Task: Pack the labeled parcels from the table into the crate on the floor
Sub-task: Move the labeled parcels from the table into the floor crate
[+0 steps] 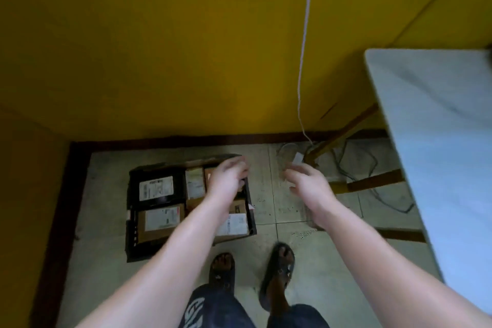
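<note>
Though view blurs, floor [106, 221]: black plastic crate [131, 242] holds labelled cardboard parcels [162, 220]
left hand [229, 177]: slack, empty, over crate
right hand [310, 182]: same, over floor

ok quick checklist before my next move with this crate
1. Right hand free: ok, holds nothing.
2. Left hand free: cannot tell, fingers blurred over the black plastic crate's far right corner.
3. Labelled brown cardboard parcels lying flat inside: ok.
4. Room left in crate: cannot tell, top layer looks full.
5. More parcels on the white table: cannot tell, visible part shows none.
6. Floor by table: not ok, loose dark cables.
</note>
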Tool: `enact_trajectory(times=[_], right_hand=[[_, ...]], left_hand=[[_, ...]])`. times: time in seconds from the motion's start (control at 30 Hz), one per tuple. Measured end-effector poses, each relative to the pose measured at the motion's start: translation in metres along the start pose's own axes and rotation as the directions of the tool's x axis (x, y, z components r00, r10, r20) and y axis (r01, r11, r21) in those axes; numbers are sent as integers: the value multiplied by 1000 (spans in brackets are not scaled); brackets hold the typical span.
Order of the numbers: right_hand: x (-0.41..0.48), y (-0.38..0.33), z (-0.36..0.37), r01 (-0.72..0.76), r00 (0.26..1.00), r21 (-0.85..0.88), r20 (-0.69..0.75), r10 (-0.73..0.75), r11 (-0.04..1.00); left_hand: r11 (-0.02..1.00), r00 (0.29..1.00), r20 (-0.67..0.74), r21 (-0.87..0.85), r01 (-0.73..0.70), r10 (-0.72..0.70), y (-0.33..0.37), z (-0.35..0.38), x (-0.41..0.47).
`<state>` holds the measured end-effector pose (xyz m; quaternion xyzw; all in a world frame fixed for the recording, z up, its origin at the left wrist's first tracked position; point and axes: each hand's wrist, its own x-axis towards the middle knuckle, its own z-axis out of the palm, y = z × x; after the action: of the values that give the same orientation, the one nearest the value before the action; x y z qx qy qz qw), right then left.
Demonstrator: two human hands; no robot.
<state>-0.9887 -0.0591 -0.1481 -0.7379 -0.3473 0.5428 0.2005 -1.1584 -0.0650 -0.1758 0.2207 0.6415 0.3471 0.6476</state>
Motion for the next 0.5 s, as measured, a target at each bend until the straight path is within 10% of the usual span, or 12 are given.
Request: enact_trajectory(times=[0.5], right_hand=[[-108,61,-325,229,929,365,-357,-91,902]], left_hand=[[964,924,326,104,-245,200,64,299,-125]])
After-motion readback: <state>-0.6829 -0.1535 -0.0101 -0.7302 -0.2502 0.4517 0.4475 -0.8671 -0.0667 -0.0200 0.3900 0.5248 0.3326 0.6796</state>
